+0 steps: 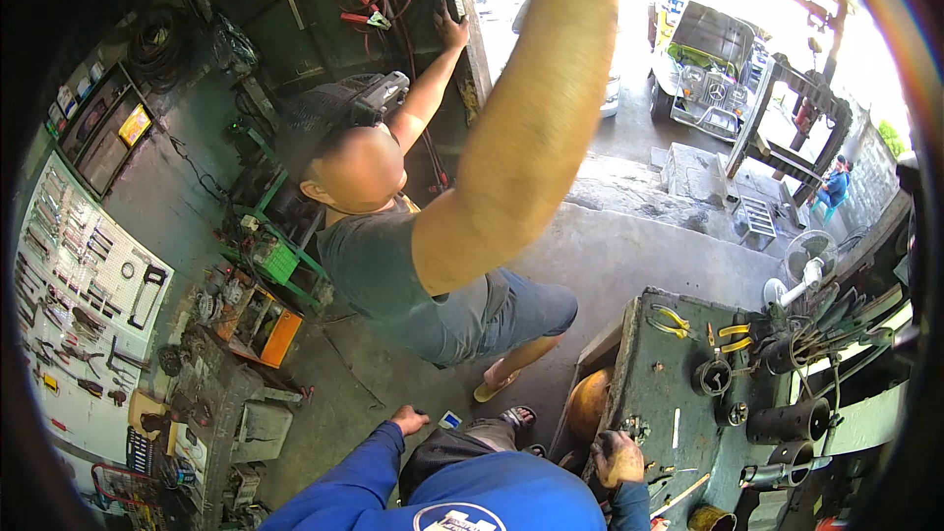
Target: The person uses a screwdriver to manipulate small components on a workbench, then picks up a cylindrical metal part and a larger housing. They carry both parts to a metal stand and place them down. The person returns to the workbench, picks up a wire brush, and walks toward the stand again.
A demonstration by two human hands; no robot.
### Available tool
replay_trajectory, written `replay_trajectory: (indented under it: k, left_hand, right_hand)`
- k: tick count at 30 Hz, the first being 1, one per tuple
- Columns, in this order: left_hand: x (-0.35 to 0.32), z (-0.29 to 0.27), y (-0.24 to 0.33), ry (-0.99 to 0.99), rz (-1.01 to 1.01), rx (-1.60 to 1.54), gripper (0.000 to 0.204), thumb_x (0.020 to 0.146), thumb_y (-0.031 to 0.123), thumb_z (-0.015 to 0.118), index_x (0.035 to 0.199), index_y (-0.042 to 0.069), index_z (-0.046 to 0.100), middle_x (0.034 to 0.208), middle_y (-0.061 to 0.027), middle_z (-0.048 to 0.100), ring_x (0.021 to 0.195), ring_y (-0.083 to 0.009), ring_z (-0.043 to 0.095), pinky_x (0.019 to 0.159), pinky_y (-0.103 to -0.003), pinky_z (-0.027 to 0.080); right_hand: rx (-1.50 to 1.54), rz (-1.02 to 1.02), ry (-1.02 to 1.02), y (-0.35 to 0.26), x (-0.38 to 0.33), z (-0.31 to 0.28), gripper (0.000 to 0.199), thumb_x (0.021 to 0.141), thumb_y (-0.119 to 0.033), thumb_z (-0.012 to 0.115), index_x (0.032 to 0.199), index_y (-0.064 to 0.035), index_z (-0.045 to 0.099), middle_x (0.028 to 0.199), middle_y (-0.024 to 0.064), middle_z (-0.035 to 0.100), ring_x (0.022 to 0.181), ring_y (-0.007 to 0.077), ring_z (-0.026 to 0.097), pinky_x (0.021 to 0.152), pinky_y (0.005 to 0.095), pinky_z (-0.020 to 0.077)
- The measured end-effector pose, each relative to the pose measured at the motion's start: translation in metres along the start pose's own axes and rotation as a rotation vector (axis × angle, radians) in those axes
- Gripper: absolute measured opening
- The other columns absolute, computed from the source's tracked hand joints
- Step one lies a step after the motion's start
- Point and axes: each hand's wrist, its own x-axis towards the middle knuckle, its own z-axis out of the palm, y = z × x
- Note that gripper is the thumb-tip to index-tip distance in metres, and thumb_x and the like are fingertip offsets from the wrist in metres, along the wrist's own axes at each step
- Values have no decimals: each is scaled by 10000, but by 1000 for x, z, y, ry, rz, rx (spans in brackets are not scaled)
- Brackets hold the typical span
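Note:
My left hand [410,420], at the end of a blue sleeve, hangs over the floor with its fingers curled in; nothing shows in it. Just right of it, lower down, is a small blue-and-white flat item [449,421]. My right hand [619,459], darkly smudged, is at the near left edge of the dark workbench [693,388]. Its fingers are bent, and what they hold, if anything, is hidden. A small metal part [636,427] lies against its fingertips. Beside the hand are a thin wooden stick [680,497] and a yellowish can [712,518].
A co-worker [423,265] stands close ahead, one arm [531,98] raised past the top of my view. Yellow-handled pliers [671,321], metal cylinders [789,421] and a fan [806,265] are at right. A tool pegboard [93,265] hangs left; a vehicle [708,74] stands outside.

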Motion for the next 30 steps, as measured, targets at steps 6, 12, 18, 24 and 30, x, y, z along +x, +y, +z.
replay_trajectory:
  k: [6, 12, 18, 24, 30]
  left_hand:
    - [-3, -5, 16, 35, 128, -31, 476, 798, 388, 800, 1094, 15, 772, 1026, -129, 766, 923, -272, 724, 844, -390, 562]
    - [-19, 5, 9, -23, -42, 46, 657, 765, 453, 818, 1186, -46, 740, 1258, -247, 723, 1170, -362, 703, 1014, -408, 541]
    - [-23, 8, 3, -44, -112, 103, 654, 770, 462, 812, 1183, -40, 743, 1244, -252, 727, 1173, -358, 704, 1016, -409, 540]
    - [-14, 1, 16, -97, -67, 16, 622, 781, 443, 803, 1174, -35, 747, 1226, -244, 735, 1162, -356, 708, 1020, -408, 538]
    - [0, 5, 20, -66, 20, -7, 594, 780, 423, 803, 1150, -39, 754, 1203, -251, 740, 1153, -360, 712, 1010, -414, 542]
  right_hand:
    - [22, -25, 17, -11, 2, 2, 336, 932, -293, 716, 1173, -59, 708, 1096, 180, 700, 1030, 403, 679, 895, 480, 552]
    - [9, 19, -1, -9, -1, -1, 346, 930, -302, 721, 1177, -59, 711, 1120, 179, 709, 1052, 397, 682, 914, 471, 553]
    - [7, 19, 18, 7, -4, -3, 357, 931, -306, 713, 1193, -62, 709, 1136, 194, 705, 1071, 407, 676, 934, 471, 550]
    - [8, -8, 20, 7, -1, -4, 363, 929, -306, 707, 1203, -68, 701, 1116, 205, 695, 1049, 421, 672, 913, 482, 553]
    - [9, 2, 10, 4, -1, 4, 354, 923, -327, 723, 1174, -77, 706, 1116, 201, 701, 1023, 426, 684, 889, 488, 569]
